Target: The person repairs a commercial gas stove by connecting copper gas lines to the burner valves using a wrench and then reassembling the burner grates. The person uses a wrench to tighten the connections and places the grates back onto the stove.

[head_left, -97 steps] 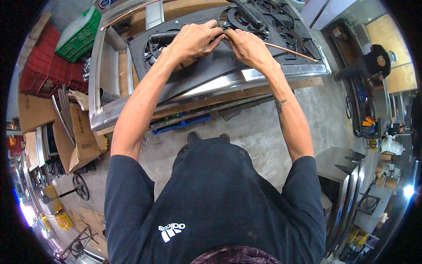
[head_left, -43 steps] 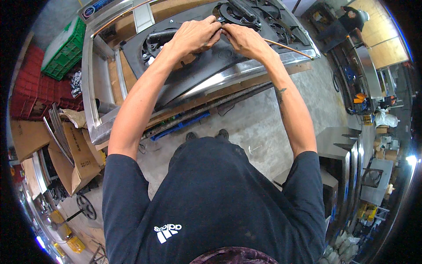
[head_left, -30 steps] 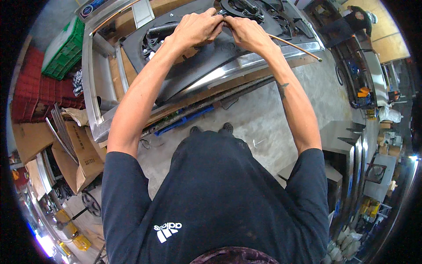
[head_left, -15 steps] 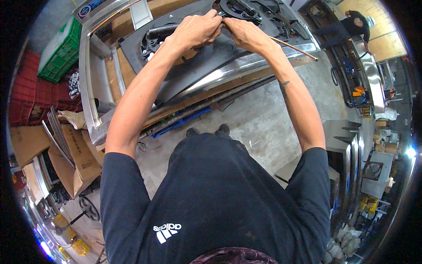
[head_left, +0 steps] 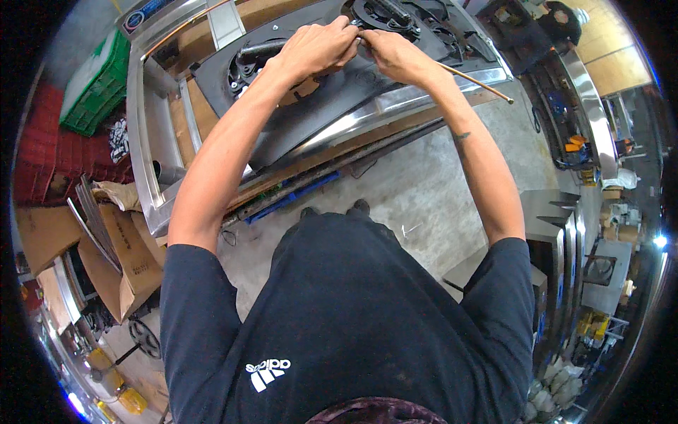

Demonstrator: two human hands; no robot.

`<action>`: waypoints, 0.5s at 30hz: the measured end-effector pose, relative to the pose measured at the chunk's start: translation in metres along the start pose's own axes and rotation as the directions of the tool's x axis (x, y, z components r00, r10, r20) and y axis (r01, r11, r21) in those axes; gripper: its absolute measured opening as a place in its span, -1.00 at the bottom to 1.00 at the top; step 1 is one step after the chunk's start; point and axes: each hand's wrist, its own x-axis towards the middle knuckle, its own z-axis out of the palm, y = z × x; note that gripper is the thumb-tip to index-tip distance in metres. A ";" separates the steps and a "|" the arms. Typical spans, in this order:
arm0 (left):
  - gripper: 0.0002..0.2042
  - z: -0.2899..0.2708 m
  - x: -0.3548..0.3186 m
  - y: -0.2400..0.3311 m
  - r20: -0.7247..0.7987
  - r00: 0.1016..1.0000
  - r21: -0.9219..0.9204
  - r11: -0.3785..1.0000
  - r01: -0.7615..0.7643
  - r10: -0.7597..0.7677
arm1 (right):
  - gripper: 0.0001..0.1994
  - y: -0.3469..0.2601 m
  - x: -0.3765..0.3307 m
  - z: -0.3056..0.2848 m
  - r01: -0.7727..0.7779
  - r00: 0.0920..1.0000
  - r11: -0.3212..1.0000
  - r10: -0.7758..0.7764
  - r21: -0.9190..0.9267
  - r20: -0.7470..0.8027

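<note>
Both my hands meet over a black metal panel (head_left: 339,106) set on a stainless steel frame (head_left: 145,134). My left hand (head_left: 319,51) is closed, its fingertips pressed against those of my right hand (head_left: 395,55), which is pinched shut. Whatever lies between the fingertips is too small and hidden to name. Just beyond them is a round black fitting (head_left: 381,15) on the panel. A second black fitting with a thick dark tube (head_left: 261,51) sits left of my left hand. From behind my right wrist a thin copper-coloured tube (head_left: 480,83) sticks out to the right.
Another copper-coloured tube (head_left: 187,27) lies across the frame's far left. Green (head_left: 99,85) and red crates (head_left: 42,141) stand at left, above cardboard boxes (head_left: 131,261). Steel parts (head_left: 554,240) stand at right. Another person (head_left: 554,32) is at a bench at the far right.
My hands stay at the same spot, with a slight turn of the right forearm. The person at the far right has shifted farther away and a little left.
</note>
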 end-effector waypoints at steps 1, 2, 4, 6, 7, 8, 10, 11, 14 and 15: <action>-0.84 0.001 0.000 -0.001 -0.007 1.000 0.005 1.000 -0.009 0.009 | -0.68 0.004 -0.001 -0.009 0.001 1.000 0.998 -0.001 0.069 0.000; -0.82 0.002 0.001 -0.002 -0.017 1.000 0.010 1.000 -0.016 0.016 | -0.66 0.009 0.000 -0.017 -0.025 1.000 0.991 0.024 0.130 0.015; -0.81 0.005 0.002 -0.002 -0.056 0.998 0.024 0.999 -0.025 0.026 | -0.64 0.013 -0.002 -0.026 -0.207 0.976 0.962 0.214 0.175 -0.024; -0.83 0.006 0.001 -0.003 -0.063 0.998 0.023 0.999 -0.023 0.024 | -0.66 0.013 -0.002 -0.026 -0.122 0.990 0.989 0.114 0.089 0.086; -0.82 0.006 0.001 -0.002 -0.055 0.998 0.011 1.000 -0.017 0.018 | -0.66 0.011 0.000 -0.022 -0.068 0.994 0.996 0.063 0.052 0.092; -0.79 0.006 0.001 -0.002 -0.043 0.999 -0.002 1.000 -0.007 0.007 | -0.67 0.007 0.002 -0.017 0.003 0.995 1.000 -0.005 0.020 0.100; -0.78 0.004 0.001 -0.002 -0.043 0.999 -0.008 1.000 -0.005 0.005 | -0.75 0.003 0.005 -0.008 -0.011 0.993 1.000 0.011 0.002 0.114; -0.77 0.004 0.000 -0.001 -0.040 0.999 -0.012 1.000 0.000 0.000 | -0.77 0.002 0.005 -0.004 -0.044 0.990 0.999 0.042 0.014 0.138; -0.84 0.003 0.001 0.002 -0.049 0.999 0.019 1.000 -0.001 0.002 | -0.86 0.002 0.003 0.000 -0.017 0.997 0.999 0.013 0.044 0.082; -0.83 0.004 0.001 0.003 -0.052 0.999 0.021 1.000 0.003 -0.002 | -0.86 0.002 0.002 0.002 -0.022 0.997 0.999 0.019 0.036 0.072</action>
